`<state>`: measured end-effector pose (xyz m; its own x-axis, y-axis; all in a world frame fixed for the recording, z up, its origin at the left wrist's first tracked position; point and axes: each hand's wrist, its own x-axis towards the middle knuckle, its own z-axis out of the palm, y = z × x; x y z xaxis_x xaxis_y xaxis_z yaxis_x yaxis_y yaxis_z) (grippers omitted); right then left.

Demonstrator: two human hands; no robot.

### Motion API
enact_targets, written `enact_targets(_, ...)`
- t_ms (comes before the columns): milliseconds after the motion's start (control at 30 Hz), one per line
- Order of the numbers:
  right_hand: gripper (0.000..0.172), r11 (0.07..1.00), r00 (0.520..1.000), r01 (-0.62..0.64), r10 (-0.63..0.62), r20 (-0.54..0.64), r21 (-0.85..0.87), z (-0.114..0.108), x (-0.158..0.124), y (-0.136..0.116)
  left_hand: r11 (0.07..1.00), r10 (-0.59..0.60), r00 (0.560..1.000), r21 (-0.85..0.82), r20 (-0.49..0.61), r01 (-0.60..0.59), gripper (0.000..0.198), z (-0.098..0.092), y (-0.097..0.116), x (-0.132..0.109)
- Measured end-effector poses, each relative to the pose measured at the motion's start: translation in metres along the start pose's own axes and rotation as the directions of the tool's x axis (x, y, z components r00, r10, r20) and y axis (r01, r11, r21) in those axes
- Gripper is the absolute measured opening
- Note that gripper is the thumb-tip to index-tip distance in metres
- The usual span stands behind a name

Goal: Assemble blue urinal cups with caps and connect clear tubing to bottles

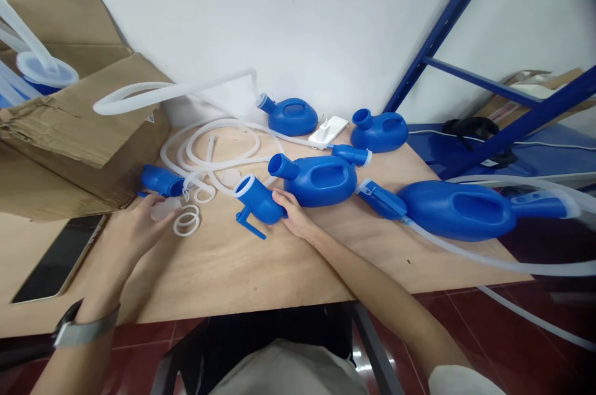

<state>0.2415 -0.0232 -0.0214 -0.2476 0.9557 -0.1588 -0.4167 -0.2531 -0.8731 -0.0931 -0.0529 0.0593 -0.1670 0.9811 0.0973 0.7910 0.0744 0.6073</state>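
My right hand (291, 213) is closed on a blue elbow-shaped plastic connector (257, 199) with a white-rimmed mouth, resting on the wooden table (261, 264). My left hand (139, 225) lies on the table with fingers reaching a translucent round cap (164, 208); its fingertips are partly hidden. White rubber rings (187, 223) lie just right of that hand. A small blue cap piece (161, 181) sits behind it. A blue plastic urinal bottle (317, 179) lies right behind the connector.
Other blue bottles lie at the back (289, 115), (379, 130) and right (459, 208), with coiled white tubing (209, 153). A torn cardboard box (69, 128) stands left, a phone (60, 258) lies near the front edge, and a blue shelf frame (470, 78) rises right.
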Motion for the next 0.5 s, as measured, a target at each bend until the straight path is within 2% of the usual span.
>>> enact_targets(67,0.046,0.996,0.996,-0.08,0.078,0.04,0.046,0.0,0.001,-0.001,0.983,-0.022,0.998,0.181,-0.051,0.031,0.051,-0.013,0.014,-0.01)
enact_targets(100,0.046,0.993,0.993,-0.105,0.101,0.064,0.058,0.0,0.001,-0.001,0.987,-0.025,0.999,0.157,-0.03,0.029,0.056,-0.017,0.023,-0.014)
enact_targets(167,0.047,0.988,0.986,-0.135,0.127,0.104,0.075,0.0,0.001,-0.002,0.997,0.031,0.996,-0.075,0.083,-0.025,0.064,-0.016,0.046,-0.02)
enact_targets(233,0.048,0.987,0.984,-0.143,0.135,0.112,0.072,0.001,0.001,-0.002,0.956,0.119,0.984,-0.281,0.129,-0.079,0.068,-0.004,0.07,-0.022)
enact_targets(300,0.047,0.99,0.987,-0.136,0.131,0.093,0.049,0.002,-0.001,-0.002,0.914,0.187,0.968,-0.39,0.165,-0.11,0.068,0.015,0.092,-0.019)
enact_targets(400,0.046,0.995,0.995,-0.098,0.098,0.022,0.03,0.004,-0.003,-0.001,0.906,0.263,0.944,-0.388,0.199,-0.17,0.065,0.044,0.112,-0.012)
enact_targets(500,0.047,0.996,0.996,-0.083,0.083,-0.014,0.011,0.003,-0.004,0.0,0.913,0.35,0.919,-0.284,0.182,-0.292,0.059,0.062,0.118,-0.006)
